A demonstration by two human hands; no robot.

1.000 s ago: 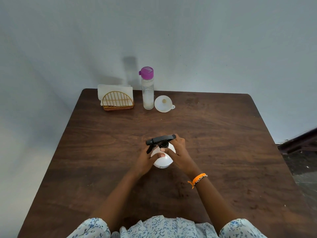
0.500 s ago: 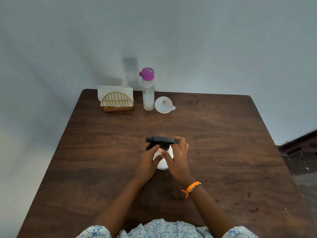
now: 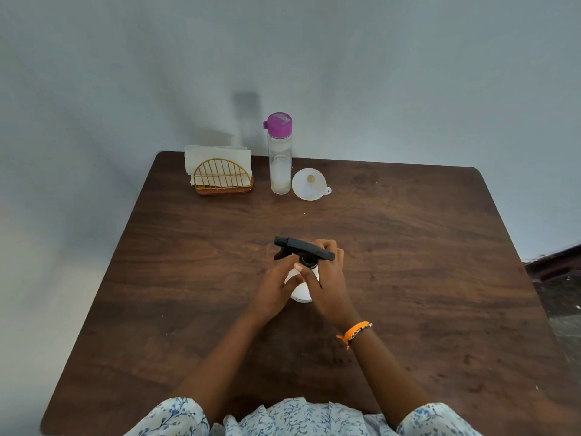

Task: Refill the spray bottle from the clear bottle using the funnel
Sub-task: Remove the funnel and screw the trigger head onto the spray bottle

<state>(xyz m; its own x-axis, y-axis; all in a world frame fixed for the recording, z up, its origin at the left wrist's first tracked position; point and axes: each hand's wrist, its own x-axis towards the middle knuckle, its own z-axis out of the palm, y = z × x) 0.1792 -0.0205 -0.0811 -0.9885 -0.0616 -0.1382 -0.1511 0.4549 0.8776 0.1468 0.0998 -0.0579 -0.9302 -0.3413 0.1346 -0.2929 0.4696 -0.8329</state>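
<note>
A plain room of a home, likely a dining corner. A dark wood-grain tabletop with rounded corners stands pushed against a bare, pale blue-grey painted wall. At its far edge sits a gold wire napkin holder stuffed with white paper napkins. At the far right, a strip of rough, speckled floor shows beside a dark skirting.

Dark wood-grain desk, matt; clear plastic bottle, glossy purple cap; translucent white plastic funnel; gold wire napkin holder, white paper napkins; my spray bottle, smooth white plastic, matt black trigger head.
</note>
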